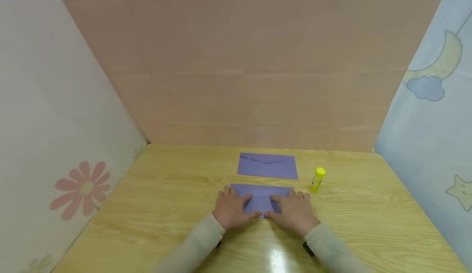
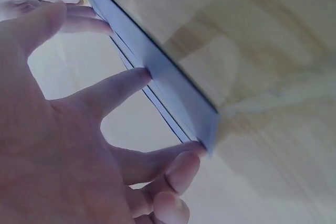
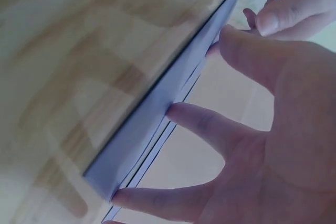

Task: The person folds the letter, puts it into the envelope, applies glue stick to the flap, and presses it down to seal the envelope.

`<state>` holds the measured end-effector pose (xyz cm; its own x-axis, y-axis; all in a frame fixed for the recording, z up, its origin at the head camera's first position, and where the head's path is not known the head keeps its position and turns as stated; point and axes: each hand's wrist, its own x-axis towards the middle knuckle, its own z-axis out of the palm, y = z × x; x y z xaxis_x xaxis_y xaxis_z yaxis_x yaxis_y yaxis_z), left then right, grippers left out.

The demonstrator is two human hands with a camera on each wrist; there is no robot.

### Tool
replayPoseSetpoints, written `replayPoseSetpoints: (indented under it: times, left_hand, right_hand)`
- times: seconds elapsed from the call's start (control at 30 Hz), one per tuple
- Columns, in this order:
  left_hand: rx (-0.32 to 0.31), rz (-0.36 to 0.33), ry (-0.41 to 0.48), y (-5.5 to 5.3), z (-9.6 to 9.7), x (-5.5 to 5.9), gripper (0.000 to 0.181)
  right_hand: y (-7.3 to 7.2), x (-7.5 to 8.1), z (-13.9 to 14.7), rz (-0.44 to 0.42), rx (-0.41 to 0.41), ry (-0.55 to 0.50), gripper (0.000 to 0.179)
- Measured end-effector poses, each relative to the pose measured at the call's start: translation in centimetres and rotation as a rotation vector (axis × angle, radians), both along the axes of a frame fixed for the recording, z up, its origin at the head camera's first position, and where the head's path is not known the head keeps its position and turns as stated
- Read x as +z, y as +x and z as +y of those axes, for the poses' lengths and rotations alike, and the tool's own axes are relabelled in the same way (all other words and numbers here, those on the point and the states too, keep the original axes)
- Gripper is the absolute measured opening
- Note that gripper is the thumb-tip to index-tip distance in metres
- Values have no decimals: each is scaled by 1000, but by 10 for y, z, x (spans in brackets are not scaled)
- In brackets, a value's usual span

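Observation:
A folded purple paper (image 1: pixel 262 191), shaped like an envelope, lies on the table in front of the person. My left hand (image 1: pixel 233 209) rests on its left part with fingers spread, and my right hand (image 1: pixel 293 212) rests on its right part in the same way. Both thumbs meet near the middle of its near edge. In the left wrist view, stretched fingertips (image 2: pixel 142 76) press on the purple strip (image 2: pixel 181 90). Similarly, the right wrist view has straight fingertips (image 3: pixel 176 112) touching the paper (image 3: pixel 142 129). The hands cover both ends of the paper.
Behind the paper lies a purple envelope (image 1: pixel 267 166) with its flap facing up. A yellow glue stick (image 1: pixel 317 179) stands to the right on the wooden table (image 1: pixel 177 191). A brown wall (image 1: pixel 243 80) rises at the back, with patterned panels on both sides.

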<state>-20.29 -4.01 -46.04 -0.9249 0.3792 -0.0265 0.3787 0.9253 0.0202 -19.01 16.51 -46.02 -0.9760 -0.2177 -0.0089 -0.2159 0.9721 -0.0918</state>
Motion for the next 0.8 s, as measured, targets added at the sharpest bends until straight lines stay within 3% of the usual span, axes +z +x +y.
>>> replayPoseSetpoints:
  times: [0.13,0.37,0.6,0.8]
  left_hand:
    - [11,-16,25,-2,-1,2,68]
    - [-17,-57,71,-2,1,6,59]
    - [-28,-73,61,-5,-1,4,51]
    - [-26,-95,112,-10,-16,2,46]
  right_hand:
    - [-2,2,1,24,17,-19,61]
    - [-6,-7,-15,13,174,-79,57]
    - [-5,-2,-13,-21,109,-90,56]
    - [-2,4,4,-52,56,-123,52]
